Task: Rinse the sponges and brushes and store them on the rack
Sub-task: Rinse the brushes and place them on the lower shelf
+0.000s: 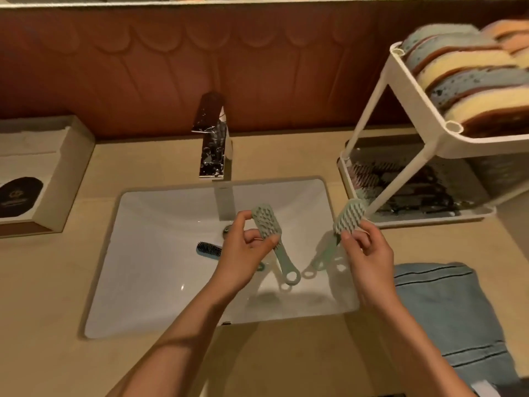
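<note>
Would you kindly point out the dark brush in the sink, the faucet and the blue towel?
dark brush (208,249): head view, bristled head.
faucet (214,156): head view, chrome body.
blue towel (446,313): head view, folded middle.

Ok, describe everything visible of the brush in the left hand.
The pale green brush looks plastic: an oblong head of short stubby bristles facing the camera, a slim handle ending in a loop. The left hand pinches it just below the head, holding it above the sink, loop end nearest the person.
</note>
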Demonstrator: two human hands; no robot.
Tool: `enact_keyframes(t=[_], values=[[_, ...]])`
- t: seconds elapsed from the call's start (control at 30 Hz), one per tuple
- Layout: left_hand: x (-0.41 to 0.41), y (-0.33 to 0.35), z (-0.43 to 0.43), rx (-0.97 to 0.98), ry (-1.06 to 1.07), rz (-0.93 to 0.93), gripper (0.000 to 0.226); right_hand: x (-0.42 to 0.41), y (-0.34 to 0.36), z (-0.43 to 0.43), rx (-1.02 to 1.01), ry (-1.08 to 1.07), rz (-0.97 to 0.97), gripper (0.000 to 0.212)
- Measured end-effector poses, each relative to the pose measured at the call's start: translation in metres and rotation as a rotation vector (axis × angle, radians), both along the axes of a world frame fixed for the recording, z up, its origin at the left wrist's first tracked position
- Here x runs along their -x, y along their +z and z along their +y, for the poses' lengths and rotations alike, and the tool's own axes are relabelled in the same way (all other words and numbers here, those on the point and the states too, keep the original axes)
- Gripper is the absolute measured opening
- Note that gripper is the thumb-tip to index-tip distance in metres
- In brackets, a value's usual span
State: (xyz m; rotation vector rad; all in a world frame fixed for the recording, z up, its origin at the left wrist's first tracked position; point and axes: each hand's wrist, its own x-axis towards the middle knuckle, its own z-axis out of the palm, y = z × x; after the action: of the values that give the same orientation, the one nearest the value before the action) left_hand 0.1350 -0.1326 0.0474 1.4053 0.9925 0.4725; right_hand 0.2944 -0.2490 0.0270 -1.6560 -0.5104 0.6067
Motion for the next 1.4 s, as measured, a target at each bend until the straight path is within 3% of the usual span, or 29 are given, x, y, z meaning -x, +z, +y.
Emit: enact_keyframes(t=[0.17, 0.37, 0.53, 0.63, 0.83, 0.97, 1.13, 1.4], values=[[-0.05, -0.005, -0.012, 0.106, 0.113, -0.043, 0.024, -0.046, -0.002, -0.026, -0.035, -0.141, 0.121, 0.014], [-0.093, -0.009, -0.034, -0.062, -0.007, -0.012, 0.025, -0.12, -0.002, -0.039, 0.009, -0.284, 0.151, 0.014], [-0.114, -0.016, -0.039, 0.214, 0.139, -0.042, 0.017, -0.2, -0.001, -0.032, 0.153, -0.252, 0.113, 0.006], [-0.121, -0.02, -0.037, 0.188, 0.159, 0.008, 0.016, -0.24, -0.002, -0.021, 0.233, -0.293, 0.144, 0.032], [-0.122, -0.025, -0.037, 0.196, 0.161, 0.023, 0.025, -0.276, -0.002, 0.003, 0.354, -0.147, 0.187, 0.031], [-0.121, -0.028, -0.043, 0.229, 0.174, 0.013, 0.023, -0.287, -0.002, 0.012, 0.431, -0.125, 0.048, 0.034], [-0.128, -0.025, -0.043, 0.306, 0.2, -0.052, 0.023, -0.296, -0.011, 0.021, 0.513, -0.026, 0.058, 0.04], [-0.137, -0.024, -0.046, 0.288, 0.175, -0.023, 0.022, -0.298, -0.025, 0.026, 0.633, 0.115, -0.036, 0.025]])
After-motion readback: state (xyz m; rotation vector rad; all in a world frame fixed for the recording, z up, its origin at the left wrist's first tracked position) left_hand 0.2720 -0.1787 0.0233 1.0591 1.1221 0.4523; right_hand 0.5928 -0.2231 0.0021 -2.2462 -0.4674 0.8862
